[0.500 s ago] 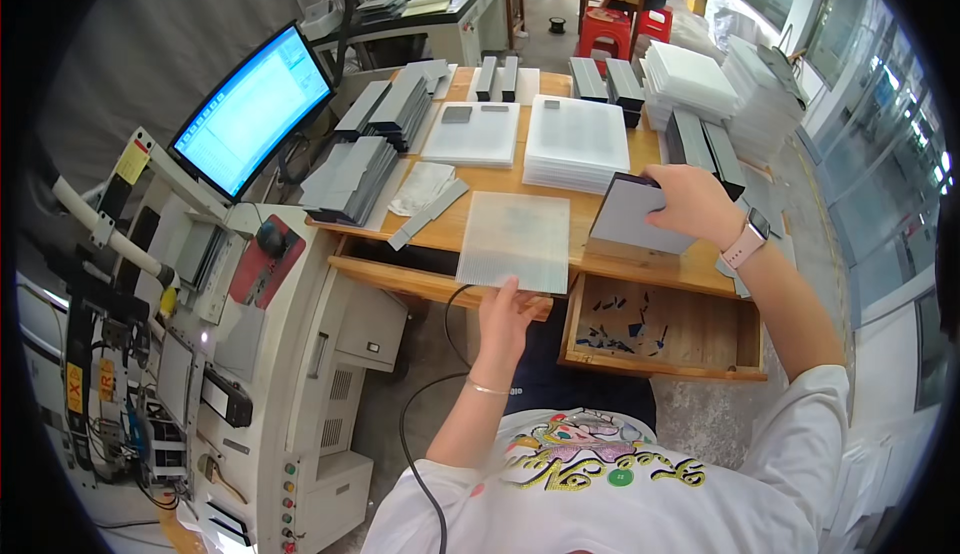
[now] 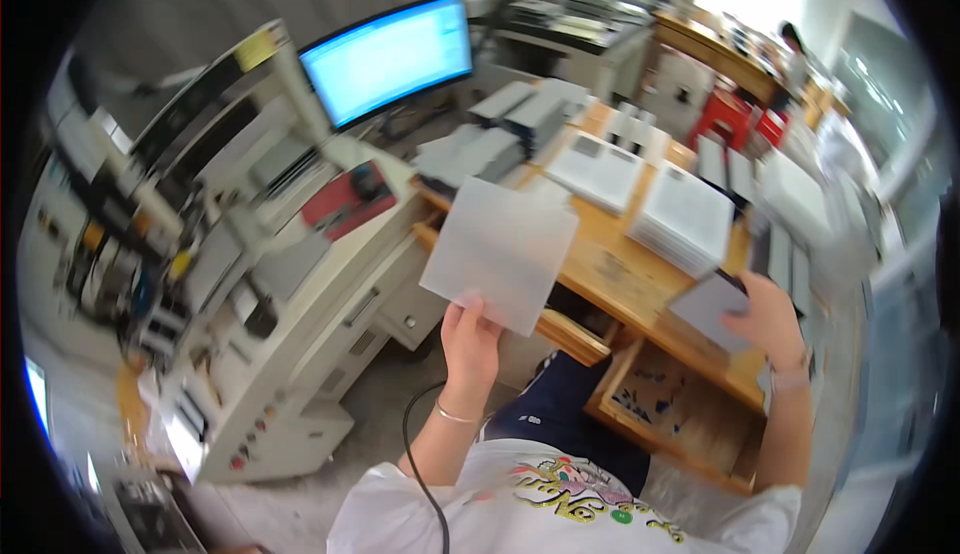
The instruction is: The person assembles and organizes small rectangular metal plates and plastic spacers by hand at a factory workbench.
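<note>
My left hand pinches the lower edge of a translucent white square sheet. The sheet is held up, tilted, in front of the wooden table and hides part of its left end. At the table's near right, my right hand is closed on the upper right edge of a thin grey panel, which leans at a slant over the tabletop. Motion blur softens the fingers of this hand. Behind the panel stands a stack of white square trays.
Grey strip stacks lie at the table's left end. An open wooden drawer with dark scraps juts out below the right side. To the left are a monitor, a red mouse pad and a pale machine cabinet. A black cable hangs near my left arm.
The view has swung left toward the monitor and machine. My left hand has lifted the translucent sheet away from the table and leftward. My right hand still grips the grey panel near the table's edge.
</note>
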Demonstrator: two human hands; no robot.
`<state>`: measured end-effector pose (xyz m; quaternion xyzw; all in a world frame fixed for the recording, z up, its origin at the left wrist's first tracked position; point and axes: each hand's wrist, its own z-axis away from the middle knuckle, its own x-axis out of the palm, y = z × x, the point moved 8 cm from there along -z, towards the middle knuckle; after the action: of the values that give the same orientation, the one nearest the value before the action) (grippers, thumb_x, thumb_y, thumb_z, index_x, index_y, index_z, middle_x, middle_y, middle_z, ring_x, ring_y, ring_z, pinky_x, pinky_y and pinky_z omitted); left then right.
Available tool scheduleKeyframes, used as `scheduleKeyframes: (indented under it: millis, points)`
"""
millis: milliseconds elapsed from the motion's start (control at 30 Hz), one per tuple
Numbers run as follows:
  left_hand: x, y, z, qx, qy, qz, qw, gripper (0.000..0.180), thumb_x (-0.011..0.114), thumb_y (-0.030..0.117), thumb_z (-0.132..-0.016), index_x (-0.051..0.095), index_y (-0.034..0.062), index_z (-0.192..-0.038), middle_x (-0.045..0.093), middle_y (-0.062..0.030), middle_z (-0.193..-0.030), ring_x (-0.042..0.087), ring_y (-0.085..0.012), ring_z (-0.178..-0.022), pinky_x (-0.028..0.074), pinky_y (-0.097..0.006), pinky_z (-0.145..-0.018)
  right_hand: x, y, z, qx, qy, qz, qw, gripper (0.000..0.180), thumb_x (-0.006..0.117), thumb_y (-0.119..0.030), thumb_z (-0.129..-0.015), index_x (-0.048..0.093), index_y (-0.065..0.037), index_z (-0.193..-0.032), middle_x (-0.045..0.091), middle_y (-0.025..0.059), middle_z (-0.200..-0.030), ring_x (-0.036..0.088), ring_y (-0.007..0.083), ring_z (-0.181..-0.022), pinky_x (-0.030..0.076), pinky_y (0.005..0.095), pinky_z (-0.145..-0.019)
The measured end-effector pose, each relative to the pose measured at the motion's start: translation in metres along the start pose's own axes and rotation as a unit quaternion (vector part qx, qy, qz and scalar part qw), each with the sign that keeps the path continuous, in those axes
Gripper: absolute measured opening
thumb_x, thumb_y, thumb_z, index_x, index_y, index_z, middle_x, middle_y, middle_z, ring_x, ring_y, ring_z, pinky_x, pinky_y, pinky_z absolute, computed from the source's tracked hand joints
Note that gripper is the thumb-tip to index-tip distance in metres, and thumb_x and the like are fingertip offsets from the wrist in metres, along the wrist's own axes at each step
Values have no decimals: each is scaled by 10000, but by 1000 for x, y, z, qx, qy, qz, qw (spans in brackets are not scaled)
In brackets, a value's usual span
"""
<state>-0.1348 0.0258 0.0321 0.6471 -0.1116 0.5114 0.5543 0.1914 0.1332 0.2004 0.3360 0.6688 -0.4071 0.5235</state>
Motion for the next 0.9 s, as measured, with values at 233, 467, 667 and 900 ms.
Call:
scheduleKeyframes:
  millis: [233, 467, 667, 900]
  points:
    - [8, 67, -10, 112, 83, 98, 985, 160, 450, 82, -878, 492, 54, -1030, 564, -32, -923, 542, -137, -789, 455, -294, -675, 5, -14, 16, -5, 21, 15, 1000, 373, 638, -67, -593, 558, -14, -953, 591, 171, -858, 560, 331, -830, 443, 375, -705]
    - [123, 17, -39, 140, 0, 156, 978, 68, 497, 47, -851, 493, 52, -919, 523, -13, -753, 476, -96, -644, 421, -232, -598, -4, -3, 7, -40, 59, 30, 997, 217, 599, -108, -631, 552, -23, -825, 566, 178, -751, 556, 344, -755, 445, 403, -650]
    - [287, -85, -68, -20, -188, 45, 981, 42, 556, 25, -781, 521, 23, -805, 529, -30, -701, 501, -120, -627, 429, -240, -588, 6, 23, -9, -30, 41, 37, 998, 217, 577, -107, -617, 568, -46, -825, 588, 132, -717, 584, 304, -718, 465, 386, -615]
    - [448, -219, -73, -166, -340, -175, 909, 102, 597, 0, -745, 538, -56, -807, 583, -111, -702, 596, -211, -613, 505, -287, -546, 9, 37, -6, -14, 10, -5, 1000, 115, 551, -71, -638, 529, -43, -747, 580, 139, -694, 582, 318, -707, 460, 406, -607]
